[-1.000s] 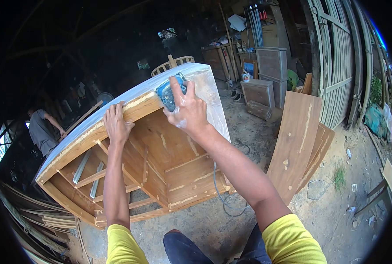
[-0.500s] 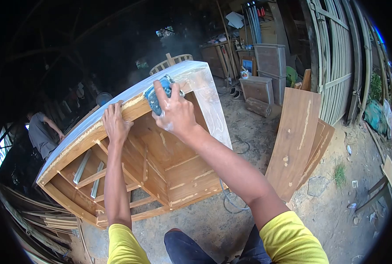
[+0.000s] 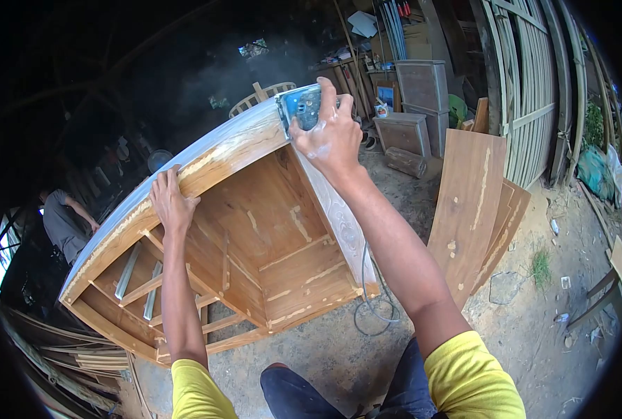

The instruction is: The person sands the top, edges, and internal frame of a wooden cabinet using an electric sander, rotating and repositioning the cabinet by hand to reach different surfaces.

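Observation:
A wooden cabinet (image 3: 248,155) lies with its open, divided side facing me; patches of pale filler mark its frame and panels. My right hand (image 3: 332,140) grips a dusty blue electric sander (image 3: 301,107), which rests on the far right corner of the cabinet's front rail. White dust coats that hand's thumb and knuckles. Farther left, my left hand (image 3: 172,202) is closed over the same rail, fingers on top and thumb on the inner side. The wood under and around the sander looks whitened with dust.
Loose wooden panels (image 3: 466,202) with filler streaks lean at the right. A cord (image 3: 375,312) coils on the ground beside the cabinet. Small cabinets (image 3: 403,136) stand behind. At the far left is another person (image 3: 66,223). Dust hangs over the dark background.
My right hand has slid the sander right and away along the rail, to the corner. My left hand has shifted slightly left, still on the rail.

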Demonstrator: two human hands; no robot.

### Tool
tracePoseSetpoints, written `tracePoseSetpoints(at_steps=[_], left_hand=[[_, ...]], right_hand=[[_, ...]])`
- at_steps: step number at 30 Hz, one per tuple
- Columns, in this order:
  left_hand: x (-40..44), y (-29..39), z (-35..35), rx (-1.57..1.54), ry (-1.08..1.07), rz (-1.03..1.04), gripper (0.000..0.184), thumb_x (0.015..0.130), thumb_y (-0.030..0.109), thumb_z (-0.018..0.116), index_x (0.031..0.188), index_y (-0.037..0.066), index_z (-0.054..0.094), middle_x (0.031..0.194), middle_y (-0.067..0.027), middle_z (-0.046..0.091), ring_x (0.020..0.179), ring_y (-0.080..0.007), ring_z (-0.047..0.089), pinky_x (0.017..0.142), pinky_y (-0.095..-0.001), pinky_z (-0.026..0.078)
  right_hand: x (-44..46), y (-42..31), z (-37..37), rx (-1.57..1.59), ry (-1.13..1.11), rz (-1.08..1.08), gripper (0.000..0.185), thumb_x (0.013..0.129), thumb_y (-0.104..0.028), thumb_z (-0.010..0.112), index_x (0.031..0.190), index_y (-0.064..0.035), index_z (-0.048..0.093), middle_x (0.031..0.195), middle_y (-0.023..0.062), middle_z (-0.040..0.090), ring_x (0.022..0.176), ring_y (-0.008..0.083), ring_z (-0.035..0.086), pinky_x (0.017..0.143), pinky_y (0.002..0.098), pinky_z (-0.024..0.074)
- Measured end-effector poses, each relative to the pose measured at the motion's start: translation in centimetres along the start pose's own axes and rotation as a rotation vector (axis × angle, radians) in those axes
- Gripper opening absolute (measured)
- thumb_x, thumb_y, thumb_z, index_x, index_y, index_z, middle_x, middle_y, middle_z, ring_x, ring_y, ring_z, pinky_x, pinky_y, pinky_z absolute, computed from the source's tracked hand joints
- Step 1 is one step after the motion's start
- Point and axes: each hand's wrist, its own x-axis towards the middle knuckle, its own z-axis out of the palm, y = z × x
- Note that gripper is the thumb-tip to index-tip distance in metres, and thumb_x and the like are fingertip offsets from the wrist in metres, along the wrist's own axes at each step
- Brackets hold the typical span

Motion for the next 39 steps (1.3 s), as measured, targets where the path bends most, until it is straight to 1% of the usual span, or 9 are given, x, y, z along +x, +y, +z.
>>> tracePoseSetpoints(at_steps=[7, 10, 13, 16, 22, 27, 32, 37, 39], left_hand=[[0.0, -0.4, -0.2, -0.006, -0.043, -0.001, 0.094, 0.056, 0.009, 0.102, 0.142, 0.012, 0.063, 0.129, -0.0112, 0.061, 0.124, -0.0358, 0.058, 0.113, -0.0496, 0.044], [0.1, -0.2, -0.2, -0.002, -0.048, -0.006, 0.094, 0.056, 0.009, 0.103, 0.142, 0.012, 0.063, 0.130, -0.0117, 0.061, 0.124, -0.0358, 0.058, 0.113, -0.0497, 0.044], [0.0, 0.0, 0.1, 0.011, -0.043, -0.032, 0.094, 0.056, 0.009, 0.103, 0.142, 0.012, 0.063, 0.131, -0.0121, 0.062, 0.125, -0.0357, 0.058, 0.113, -0.0497, 0.045], [0.0, 0.2, 0.3, 0.015, -0.034, -0.037, 0.094, 0.057, 0.009, 0.103, 0.142, 0.012, 0.062, 0.132, -0.0122, 0.062, 0.125, -0.0356, 0.058, 0.113, -0.0495, 0.045], [0.0, -0.3, 0.1, 0.007, -0.048, -0.017, 0.096, 0.056, 0.010, 0.103, 0.142, 0.012, 0.062, 0.133, -0.0120, 0.062, 0.125, -0.0355, 0.058, 0.112, -0.0489, 0.045], [-0.1, -0.3, 0.0, -0.003, -0.026, 0.010, 0.095, 0.056, 0.010, 0.103, 0.142, 0.011, 0.062, 0.130, -0.0115, 0.061, 0.124, -0.0353, 0.058, 0.111, -0.0490, 0.045], [0.0, 0.0, 0.1, 0.013, -0.012, -0.001, 0.092, 0.057, 0.009, 0.102, 0.140, 0.013, 0.063, 0.126, -0.0105, 0.061, 0.120, -0.0350, 0.058, 0.109, -0.0484, 0.046], [0.0, 0.1, 0.0, 0.002, 0.002, -0.012, 0.090, 0.058, 0.010, 0.102, 0.139, 0.013, 0.063, 0.125, -0.0101, 0.062, 0.119, -0.0340, 0.058, 0.109, -0.0487, 0.045], [0.0, 0.0, 0.1, -0.010, 0.001, 0.001, 0.089, 0.059, 0.010, 0.102, 0.140, 0.013, 0.063, 0.126, -0.0100, 0.062, 0.119, -0.0338, 0.058, 0.109, -0.0486, 0.045]], right_hand=[[-4.1, -3.3, 2.2, 0.029, -0.309, -0.261, 0.091, 0.078, -0.028, 0.089, 0.158, -0.0167, 0.046, 0.124, 0.0287, 0.056, 0.083, 0.0510, 0.075, 0.071, 0.0574, 0.0645], [-1.7, -1.1, 0.4, 0.002, -0.178, -0.101, 0.089, 0.078, -0.027, 0.089, 0.156, -0.0176, 0.047, 0.124, 0.0285, 0.056, 0.083, 0.0517, 0.074, 0.072, 0.0585, 0.0641], [1.4, 1.0, -1.3, 0.016, -0.057, 0.067, 0.085, 0.081, -0.028, 0.086, 0.155, -0.0133, 0.046, 0.121, 0.0283, 0.058, 0.087, 0.0523, 0.074, 0.077, 0.0594, 0.0632], [1.9, -0.5, -0.8, -0.002, -0.062, 0.100, 0.085, 0.081, -0.027, 0.086, 0.154, -0.0115, 0.046, 0.119, 0.0287, 0.059, 0.090, 0.0526, 0.074, 0.080, 0.0591, 0.0630], [-4.4, -5.2, 3.1, 0.034, -0.309, -0.193, 0.099, 0.074, -0.026, 0.093, 0.161, -0.0157, 0.046, 0.126, 0.0305, 0.054, 0.082, 0.0497, 0.076, 0.070, 0.0568, 0.0650], [-3.7, -2.2, 1.8, 0.025, -0.216, -0.200, 0.093, 0.075, -0.025, 0.092, 0.157, -0.0156, 0.049, 0.125, 0.0285, 0.056, 0.082, 0.0483, 0.076, 0.069, 0.0553, 0.0650], [0.5, 1.6, -0.9, -0.021, 0.003, 0.004, 0.086, 0.079, -0.028, 0.089, 0.153, -0.0118, 0.048, 0.116, 0.0271, 0.061, 0.085, 0.0494, 0.075, 0.075, 0.0561, 0.0636], [-0.9, -1.2, 0.9, -0.002, 0.017, 0.012, 0.084, 0.080, -0.026, 0.089, 0.152, -0.0108, 0.047, 0.117, 0.0270, 0.061, 0.083, 0.0481, 0.074, 0.073, 0.0564, 0.0634], [-3.8, -3.4, 3.3, 0.012, 0.016, -0.075, 0.087, 0.078, -0.024, 0.089, 0.153, -0.0099, 0.049, 0.119, 0.0254, 0.058, 0.079, 0.0480, 0.075, 0.067, 0.0549, 0.0641]])
